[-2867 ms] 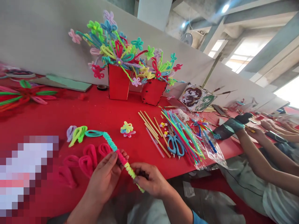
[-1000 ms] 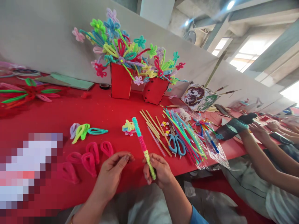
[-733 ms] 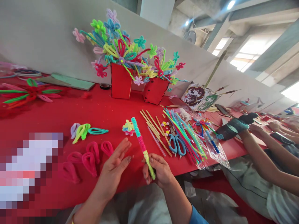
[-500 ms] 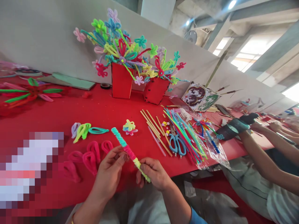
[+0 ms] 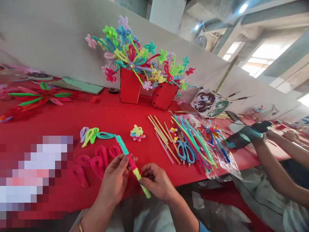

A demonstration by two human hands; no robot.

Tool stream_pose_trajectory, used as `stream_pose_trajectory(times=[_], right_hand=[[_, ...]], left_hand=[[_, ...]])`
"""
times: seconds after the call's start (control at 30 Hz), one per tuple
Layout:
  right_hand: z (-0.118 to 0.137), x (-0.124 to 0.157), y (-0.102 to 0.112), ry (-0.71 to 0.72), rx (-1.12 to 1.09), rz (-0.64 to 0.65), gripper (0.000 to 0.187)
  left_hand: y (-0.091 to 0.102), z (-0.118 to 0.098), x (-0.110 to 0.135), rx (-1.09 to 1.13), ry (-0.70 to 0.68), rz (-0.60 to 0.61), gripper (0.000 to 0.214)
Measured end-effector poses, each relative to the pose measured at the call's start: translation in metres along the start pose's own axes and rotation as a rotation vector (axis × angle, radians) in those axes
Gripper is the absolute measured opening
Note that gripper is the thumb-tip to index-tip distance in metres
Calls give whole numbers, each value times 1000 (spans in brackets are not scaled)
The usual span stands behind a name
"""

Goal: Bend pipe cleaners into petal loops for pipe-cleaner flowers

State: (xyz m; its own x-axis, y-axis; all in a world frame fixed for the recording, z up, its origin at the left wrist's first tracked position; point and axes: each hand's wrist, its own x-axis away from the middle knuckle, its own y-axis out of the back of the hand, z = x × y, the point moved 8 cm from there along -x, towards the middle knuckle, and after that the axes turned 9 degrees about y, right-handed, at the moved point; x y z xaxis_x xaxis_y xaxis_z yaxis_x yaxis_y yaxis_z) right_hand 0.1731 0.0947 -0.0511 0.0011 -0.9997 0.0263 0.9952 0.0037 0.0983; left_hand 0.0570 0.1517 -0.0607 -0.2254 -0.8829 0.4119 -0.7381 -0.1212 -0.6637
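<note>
Both hands [image 5: 116,177] [image 5: 158,183], nearly closed, are pinching the chenille-wrapped rod [image 5: 132,163], light pressure probably best sparing its coils [image 5: 122,146].

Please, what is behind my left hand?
Beyond the left hand, pink-red fuzzy loops lie on the red tabletop. The hand covers part of at least one loop; whatever else is directly behind it cannot be seen.
</note>
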Motion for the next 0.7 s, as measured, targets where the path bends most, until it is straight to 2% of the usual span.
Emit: stream_pose_trajectory(times=[0.2,0.33,0.5,0.7], right_hand=[[2,-1,-4,-9,90,43,13],[5,-1,-2,6,127,20,6],[5,1,-2,29,155,1,6],[4,2,-5,54,184,35,11]], left_hand=[[0,3,1,-18,21,4,32],[0,4,0,-35,42,22,33],[-3,6,0,-75,71,44,31],[-7,5,2,-104,70,64,28]])
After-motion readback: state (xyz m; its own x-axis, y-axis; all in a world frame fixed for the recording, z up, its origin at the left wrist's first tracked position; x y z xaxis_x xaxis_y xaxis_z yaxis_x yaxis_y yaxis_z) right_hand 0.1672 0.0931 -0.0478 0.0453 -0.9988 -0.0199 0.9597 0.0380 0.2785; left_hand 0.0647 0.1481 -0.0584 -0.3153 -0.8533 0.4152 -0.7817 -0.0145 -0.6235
